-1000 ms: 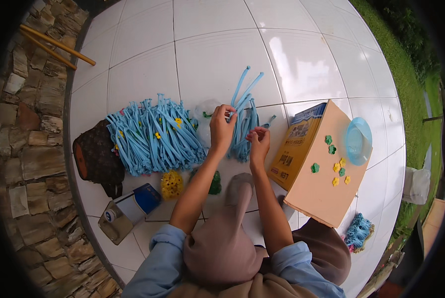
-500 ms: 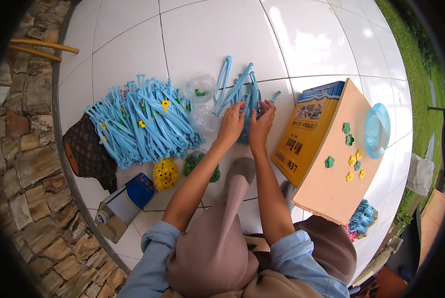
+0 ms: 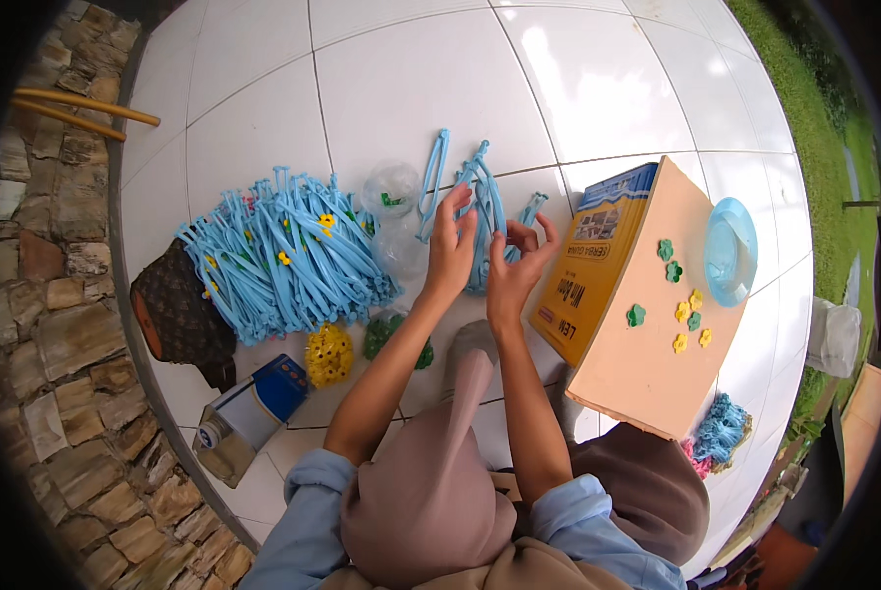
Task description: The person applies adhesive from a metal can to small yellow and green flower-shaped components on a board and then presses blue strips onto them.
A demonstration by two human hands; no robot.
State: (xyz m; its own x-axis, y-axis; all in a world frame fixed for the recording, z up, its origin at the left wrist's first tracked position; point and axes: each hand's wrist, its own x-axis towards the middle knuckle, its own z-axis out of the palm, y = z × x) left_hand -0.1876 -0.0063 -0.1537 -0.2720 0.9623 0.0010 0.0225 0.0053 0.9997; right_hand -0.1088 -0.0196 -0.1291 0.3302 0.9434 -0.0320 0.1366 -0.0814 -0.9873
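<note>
Light-blue straps with knobbed ends (image 3: 483, 182) lie in a small bunch on the white tiles in front of me. My left hand (image 3: 451, 251) is over the left side of this bunch, fingers stretched out and thumb apart, with nothing visible in it. Beside it, my right hand (image 3: 519, 270) brings thumb and index finger together at the end of one blue strap, its other fingers bent and spread. The hands are apart, palms facing each other. To the left sits a large pile of blue straps (image 3: 293, 251), dotted with yellow and green flower-shaped pieces.
At right stands a yellow-blue carton (image 3: 593, 261); green and yellow flowers (image 3: 682, 312) and a blue bowl (image 3: 730, 251) rest on its tan top. Clear plastic cups (image 3: 398, 236), a bag of yellow flowers (image 3: 328, 356), a metal can (image 3: 253, 403) and a dark patterned bag (image 3: 180, 300) lie leftward.
Both hands have lifted slightly off the bunch and come closer to me. The left fingers have straightened upward. The whole view has shifted a little.
</note>
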